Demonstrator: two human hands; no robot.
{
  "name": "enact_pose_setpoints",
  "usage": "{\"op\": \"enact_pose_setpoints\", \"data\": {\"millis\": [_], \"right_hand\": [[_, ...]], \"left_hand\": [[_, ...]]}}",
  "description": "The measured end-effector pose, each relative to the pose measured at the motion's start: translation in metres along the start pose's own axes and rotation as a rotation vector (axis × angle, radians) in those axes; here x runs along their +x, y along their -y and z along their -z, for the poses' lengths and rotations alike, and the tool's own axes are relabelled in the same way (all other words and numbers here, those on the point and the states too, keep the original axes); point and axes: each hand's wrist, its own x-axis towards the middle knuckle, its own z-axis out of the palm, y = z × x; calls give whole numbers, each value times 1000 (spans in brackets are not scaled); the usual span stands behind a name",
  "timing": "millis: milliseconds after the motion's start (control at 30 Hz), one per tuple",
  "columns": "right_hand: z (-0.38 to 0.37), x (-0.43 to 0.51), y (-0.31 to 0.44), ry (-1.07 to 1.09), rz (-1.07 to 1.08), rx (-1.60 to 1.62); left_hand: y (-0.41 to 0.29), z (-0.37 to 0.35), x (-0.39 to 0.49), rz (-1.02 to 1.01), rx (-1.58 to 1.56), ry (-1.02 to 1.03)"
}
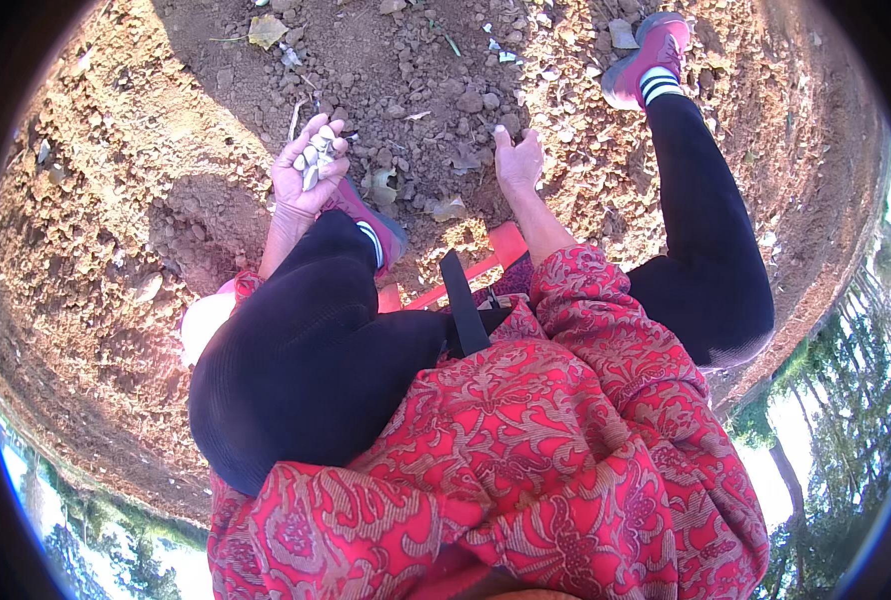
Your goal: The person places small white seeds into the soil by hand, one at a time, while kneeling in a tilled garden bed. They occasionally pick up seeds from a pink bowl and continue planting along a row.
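My left hand (307, 174) is palm up with its fingers curled around several pale cloves (316, 155), which look like garlic. It is held above my left shoe (370, 221), beside my bent left knee. My right hand (519, 161) reaches down over the loose brown soil (423, 90) between my feet. Its thumb points away from me, a little apart from the other fingers. Most of those fingers are hidden beneath the hand, so whether they hold anything cannot be seen.
Dry leaves (267, 31) and small clods (470, 101) lie scattered over the ground. My right shoe (659, 56) is planted far out at the upper right. A red bar (460, 276), perhaps part of a low seat, shows between my legs. Trees (854, 420) stand at the rim.
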Motion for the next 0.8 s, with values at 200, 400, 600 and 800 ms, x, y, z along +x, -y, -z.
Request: {"op": "enact_pose_setpoints", "data": {"millis": [200,400,600,800], "right_hand": [[-12,-4,30,-9,165,-155],[-40,10,86,88,272,-227],[-54,13,115,95,532,-334],[-50,32,138,247,506,-361]], "left_hand": [[0,5,-2,-20,1,-62],[-4,3,-4,-52,6,-122],[-5,6,-4,-53,-10,-159],[-9,9,-2,-89,-35,-92]]}}
